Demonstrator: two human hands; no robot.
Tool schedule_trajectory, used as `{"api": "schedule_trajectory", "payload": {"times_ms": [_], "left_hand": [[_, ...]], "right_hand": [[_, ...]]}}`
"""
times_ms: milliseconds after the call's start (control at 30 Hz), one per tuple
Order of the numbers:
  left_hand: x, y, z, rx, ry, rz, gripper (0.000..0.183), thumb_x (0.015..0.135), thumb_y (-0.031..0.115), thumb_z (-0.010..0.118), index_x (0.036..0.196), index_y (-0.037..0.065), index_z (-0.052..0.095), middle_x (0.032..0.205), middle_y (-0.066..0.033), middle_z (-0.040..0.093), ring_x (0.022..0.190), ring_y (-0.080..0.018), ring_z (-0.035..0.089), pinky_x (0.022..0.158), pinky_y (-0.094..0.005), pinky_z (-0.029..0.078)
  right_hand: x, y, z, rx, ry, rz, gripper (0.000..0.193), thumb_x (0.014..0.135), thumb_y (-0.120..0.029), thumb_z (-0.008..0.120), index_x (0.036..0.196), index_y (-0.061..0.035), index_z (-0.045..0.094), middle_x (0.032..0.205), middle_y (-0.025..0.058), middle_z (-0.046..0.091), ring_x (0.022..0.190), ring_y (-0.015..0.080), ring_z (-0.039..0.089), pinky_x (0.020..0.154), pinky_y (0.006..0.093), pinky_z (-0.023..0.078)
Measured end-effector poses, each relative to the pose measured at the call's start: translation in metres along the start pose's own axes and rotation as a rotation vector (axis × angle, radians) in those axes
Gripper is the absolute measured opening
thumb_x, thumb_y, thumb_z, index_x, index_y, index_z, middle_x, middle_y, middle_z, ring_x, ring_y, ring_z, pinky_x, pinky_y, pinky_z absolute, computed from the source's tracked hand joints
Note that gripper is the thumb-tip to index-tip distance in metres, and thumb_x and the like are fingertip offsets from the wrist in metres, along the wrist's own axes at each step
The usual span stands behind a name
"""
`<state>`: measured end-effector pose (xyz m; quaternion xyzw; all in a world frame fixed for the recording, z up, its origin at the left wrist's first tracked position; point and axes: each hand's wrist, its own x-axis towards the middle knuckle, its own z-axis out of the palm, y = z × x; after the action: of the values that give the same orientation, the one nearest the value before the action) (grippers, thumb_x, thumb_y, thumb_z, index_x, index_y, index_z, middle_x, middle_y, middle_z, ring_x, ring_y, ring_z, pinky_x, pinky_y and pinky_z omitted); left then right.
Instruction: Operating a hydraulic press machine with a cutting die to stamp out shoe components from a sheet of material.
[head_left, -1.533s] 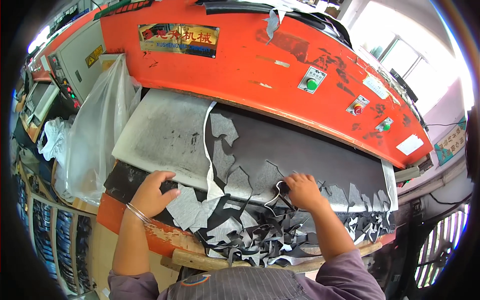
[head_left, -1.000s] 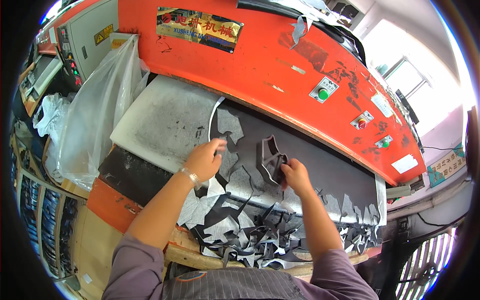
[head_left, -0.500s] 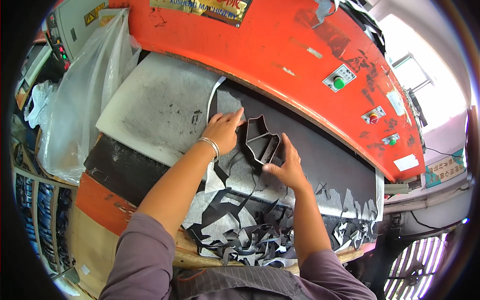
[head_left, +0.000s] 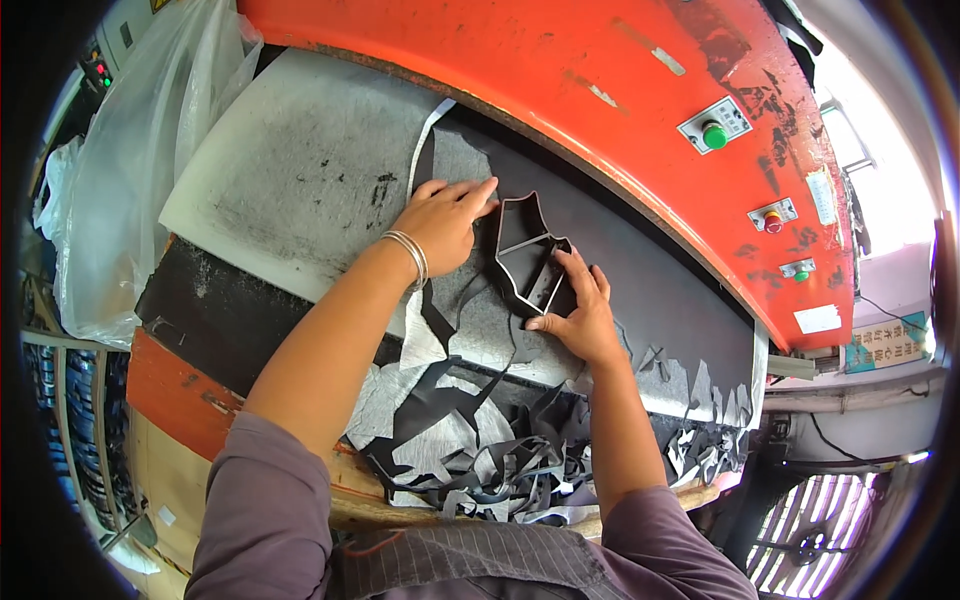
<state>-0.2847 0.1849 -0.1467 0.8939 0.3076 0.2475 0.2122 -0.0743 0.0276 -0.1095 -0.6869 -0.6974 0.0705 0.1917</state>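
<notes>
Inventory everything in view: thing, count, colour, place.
Cutting die: one, dark, centre.
Sheet: one, black, centre right.
Board: one, pale grey, under sheet.
Scraps: many, black and grey, board's near edge.
Press beam: one, orange, top.
Buttons: two green, one red, beam's right.
Plastic bag: one, clear, upper left.
Window: one, bright, upper right.
Wall sign: one, teal and cream, right.
Bangles: count unclear, silvery, left wrist.
Sleeves: two, mauve, lower edge.
Apron: one, dark, bottom.
Left grip: one, bare, left of cutting die.
Right grip: one, bare, at cutting die's right.
</notes>
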Motion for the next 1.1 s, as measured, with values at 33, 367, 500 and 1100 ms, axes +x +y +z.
{"api": "schedule_trajectory", "payload": {"times_ms": [33, 367, 500, 1100], "left_hand": [[0.0, 0.0, 0.001, -0.006, -0.012, -0.002, 0.06, 0.084, 0.004, 0.047, 0.142, 0.003, 0.031, 0.137, -0.0112, 0.049, 0.129, -0.0217, 0.042, 0.11, -0.0397, 0.023], [-0.001, 0.01, -0.009, 0.073, -0.069, -0.004, 0.058, 0.084, 0.003, 0.045, 0.141, 0.005, 0.034, 0.139, -0.0113, 0.047, 0.132, -0.0238, 0.038, 0.112, -0.0419, 0.025], [-0.003, 0.012, -0.008, 0.149, -0.067, 0.0, 0.057, 0.084, 0.003, 0.044, 0.141, 0.006, 0.035, 0.139, -0.0136, 0.046, 0.133, -0.0241, 0.037, 0.113, -0.0416, 0.023], [-0.045, 0.046, -0.034, 0.078, 0.038, -0.174, 0.04, 0.087, 0.01, 0.048, 0.127, 0.006, 0.054, 0.128, -0.0201, 0.054, 0.12, -0.0333, 0.05, 0.103, -0.0408, 0.038]], "right_hand": [[-0.001, 0.001, 0.0, -0.004, 0.011, -0.007, 0.101, 0.05, -0.052, 0.082, 0.133, -0.0076, 0.045, 0.133, 0.0134, 0.052, 0.135, 0.029, 0.036, 0.111, 0.0511, 0.019], [0.003, -0.003, -0.009, 0.009, 0.005, -0.029, 0.093, 0.05, -0.051, 0.083, 0.126, -0.0085, 0.052, 0.13, 0.0144, 0.055, 0.134, 0.0301, 0.038, 0.11, 0.0512, 0.019], [0.005, 0.003, -0.01, 0.047, -0.012, -0.05, 0.09, 0.053, -0.05, 0.083, 0.126, -0.0092, 0.052, 0.131, 0.0184, 0.053, 0.134, 0.0316, 0.038, 0.11, 0.0517, 0.019], [-0.064, 0.016, -0.054, 0.26, 0.181, -0.026, 0.104, 0.06, -0.047, 0.082, 0.142, -0.0059, 0.033, 0.141, 0.0245, 0.039, 0.133, 0.0409, 0.034, 0.109, 0.0477, 0.028]]}}
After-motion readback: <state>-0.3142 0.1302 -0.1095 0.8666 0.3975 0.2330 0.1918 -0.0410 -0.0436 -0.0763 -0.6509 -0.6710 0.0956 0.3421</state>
